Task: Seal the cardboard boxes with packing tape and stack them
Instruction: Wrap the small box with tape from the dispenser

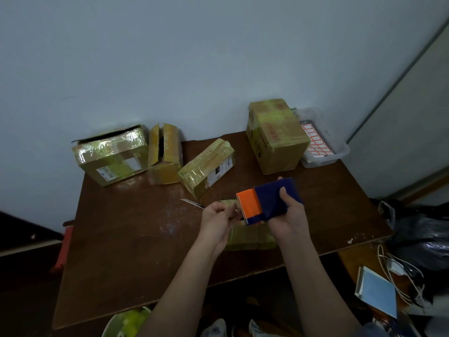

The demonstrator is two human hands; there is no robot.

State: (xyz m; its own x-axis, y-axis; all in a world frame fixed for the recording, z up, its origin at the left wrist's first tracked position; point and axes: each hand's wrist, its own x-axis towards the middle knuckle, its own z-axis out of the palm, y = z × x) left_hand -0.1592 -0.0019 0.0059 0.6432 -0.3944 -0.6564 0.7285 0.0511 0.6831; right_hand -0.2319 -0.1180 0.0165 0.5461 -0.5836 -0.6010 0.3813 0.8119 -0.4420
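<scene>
forearms (184, 283) bare, no sleeves | shoes (216, 328) pale, laced

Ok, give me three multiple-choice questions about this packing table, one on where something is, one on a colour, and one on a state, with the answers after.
1. Where is the clear plastic bin with label sheets?
A. Far right corner of the table, behind the tall box
B. Near left edge
C. On the floor

2. What colours is the tape dispenser?
A. Green and white
B. Orange and dark blue
C. All black

3. What state is the narrow upright box near the wall in?
A. Taped shut
B. Crushed flat
C. Top flaps open

Answers: 1 A, it sits beside the tall box. 2 B, an orange front on a blue body, held in the right hand. 3 C, a dark gap shows between its flaps.
</scene>
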